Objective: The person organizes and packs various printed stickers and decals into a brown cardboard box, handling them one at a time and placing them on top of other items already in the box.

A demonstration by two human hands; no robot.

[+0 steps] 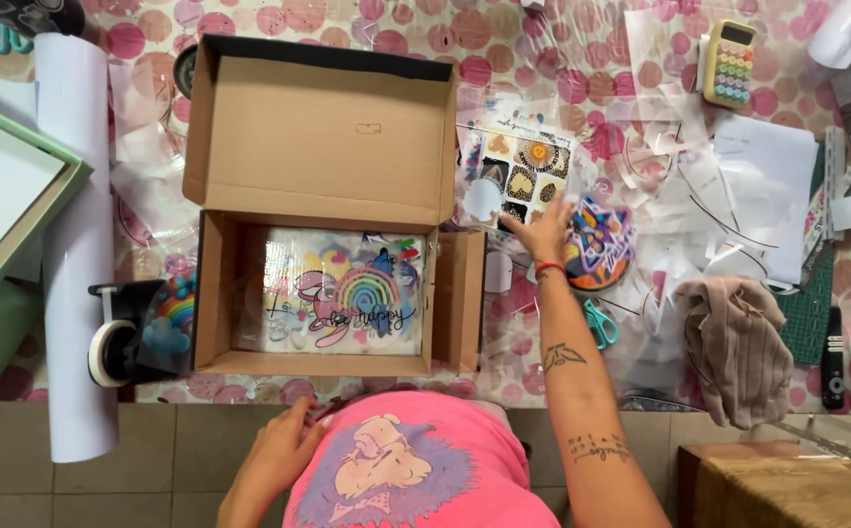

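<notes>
One head-worn view only, no second view to share anything with. Looks nearly straight down from above the person's chest onto a cluttered table (543, 59), mid distance. Person's pink shirt (415, 469) fills bottom edge, floor tiles (152, 460) bottom left. Open cardboard box (323, 137) sits centre-left; right hand (543, 233) reaches up mid-frame, left hand (279, 450) low by the table edge.
</notes>
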